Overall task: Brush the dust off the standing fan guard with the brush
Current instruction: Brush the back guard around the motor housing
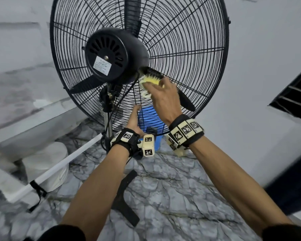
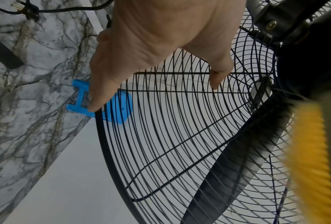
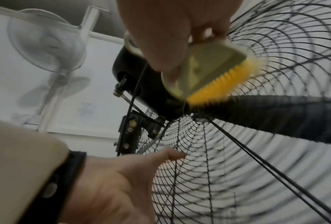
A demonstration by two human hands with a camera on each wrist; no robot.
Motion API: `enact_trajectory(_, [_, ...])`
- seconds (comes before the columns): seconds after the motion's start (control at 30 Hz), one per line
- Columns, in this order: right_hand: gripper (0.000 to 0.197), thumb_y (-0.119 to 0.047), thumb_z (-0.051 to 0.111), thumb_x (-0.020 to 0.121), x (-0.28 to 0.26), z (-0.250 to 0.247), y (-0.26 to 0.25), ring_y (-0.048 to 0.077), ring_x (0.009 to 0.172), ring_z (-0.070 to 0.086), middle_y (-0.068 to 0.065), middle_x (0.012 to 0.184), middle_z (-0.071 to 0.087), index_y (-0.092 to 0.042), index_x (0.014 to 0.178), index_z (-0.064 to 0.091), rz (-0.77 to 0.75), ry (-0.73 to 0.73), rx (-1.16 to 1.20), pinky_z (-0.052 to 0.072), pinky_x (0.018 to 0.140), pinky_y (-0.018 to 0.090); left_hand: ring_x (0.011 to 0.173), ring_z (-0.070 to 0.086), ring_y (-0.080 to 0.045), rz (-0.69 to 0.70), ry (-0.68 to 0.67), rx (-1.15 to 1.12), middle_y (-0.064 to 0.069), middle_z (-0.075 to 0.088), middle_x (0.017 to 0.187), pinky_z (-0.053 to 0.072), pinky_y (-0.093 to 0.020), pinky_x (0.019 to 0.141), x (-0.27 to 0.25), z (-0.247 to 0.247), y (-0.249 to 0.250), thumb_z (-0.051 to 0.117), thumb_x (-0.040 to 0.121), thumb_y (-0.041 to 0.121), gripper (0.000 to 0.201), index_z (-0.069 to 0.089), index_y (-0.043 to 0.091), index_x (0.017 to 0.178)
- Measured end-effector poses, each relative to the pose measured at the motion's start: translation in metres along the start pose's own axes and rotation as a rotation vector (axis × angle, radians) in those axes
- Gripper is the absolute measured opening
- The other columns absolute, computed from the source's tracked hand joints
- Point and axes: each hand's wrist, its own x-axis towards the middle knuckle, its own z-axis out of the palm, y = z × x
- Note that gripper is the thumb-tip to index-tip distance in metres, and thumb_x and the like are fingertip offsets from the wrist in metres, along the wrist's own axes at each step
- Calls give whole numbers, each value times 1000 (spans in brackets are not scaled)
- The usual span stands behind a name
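A large black standing fan fills the head view, seen from behind, its wire guard [image 1: 189, 49] ringing the round motor housing [image 1: 115, 54]. My right hand [image 1: 163, 94] grips a brush [image 1: 152, 81] with a pale body and yellow bristles. The bristles press on the guard wires just right of and below the motor. In the right wrist view the brush [image 3: 214, 71] is blurred against the guard [image 3: 218, 166]. My left hand [image 1: 135, 119] lies open on the guard's lower part. The left wrist view has the thumb [image 2: 216, 78] on the wires and the fingers [image 2: 95, 98] at the rim.
A blue plastic stool [image 1: 149, 122] stands behind the fan's lower edge. The fan pole [image 1: 108, 122], its cord and a black base leg [image 1: 123, 193] are on the marble floor. A white pole [image 1: 59, 164] and a white bucket [image 1: 47, 164] stand at left. A dark opening [image 1: 294, 94] is at right.
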Motion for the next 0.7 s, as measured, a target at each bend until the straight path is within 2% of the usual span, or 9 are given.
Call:
enact_trajectory(0.1, [44,-4,59,92,-12,3,12,30,92,54,9,123,71,-19,132,65,138,62,72,46,75,40,79,52,-37,-70,-53,-31,-27,59,78,48,-54,91,-7,-1,2,57,101,49,53,51,1,81])
enact_trajectory(0.2, [47,-3,63,93,-27,5,12,32,98,56,18,112,63,-22,136,63,83,-158,286,55,81,50,63,56,-42,-58,-57,-56,-21,55,40,41,-48,69,-20,3,3,51,105,46,45,47,9,80])
enact_trajectory(0.23, [50,0,66,90,-32,3,12,33,98,57,18,109,61,-21,136,64,76,-148,323,56,82,51,54,58,-42,-51,-57,-68,-20,54,39,39,-48,66,-22,5,3,49,106,45,44,46,10,79])
enact_trajectory(0.27, [54,3,69,86,-34,1,13,35,97,59,19,109,61,-20,135,64,102,-87,333,57,81,52,54,58,-42,-48,-59,-78,-23,58,50,38,-48,65,-26,6,4,49,106,44,44,46,10,79])
enact_trajectory(0.37, [67,18,74,69,-39,-2,20,41,89,62,22,112,67,-11,129,68,213,194,274,58,74,51,70,44,-35,-44,-79,-108,-6,50,87,41,-49,69,-29,6,4,52,106,42,44,47,8,78])
enact_trajectory(0.43, [66,17,68,72,-42,1,21,41,91,60,20,113,70,-11,131,66,164,185,219,56,75,51,71,43,-33,-51,-88,-103,-4,49,89,43,-50,73,-26,6,3,51,106,42,44,48,9,79])
enact_trajectory(0.57, [61,8,68,82,-50,7,14,28,90,54,16,97,64,-17,136,63,133,-63,311,56,72,46,70,41,-32,-51,-95,-62,-11,46,85,39,-47,66,-27,9,2,47,107,44,43,52,11,80])
enact_trajectory(0.63, [58,9,66,83,-48,-1,15,25,89,53,18,102,61,-16,135,64,255,45,353,52,74,38,70,40,-32,-41,-85,-75,-5,47,88,43,-50,72,-27,9,2,47,107,43,43,49,11,79])
enact_trajectory(0.7, [58,11,65,82,-49,-5,21,32,92,56,22,107,60,-16,134,65,358,188,328,50,76,37,71,42,-33,-47,-72,-88,-1,47,90,45,-56,94,-24,7,2,49,106,43,44,46,9,78])
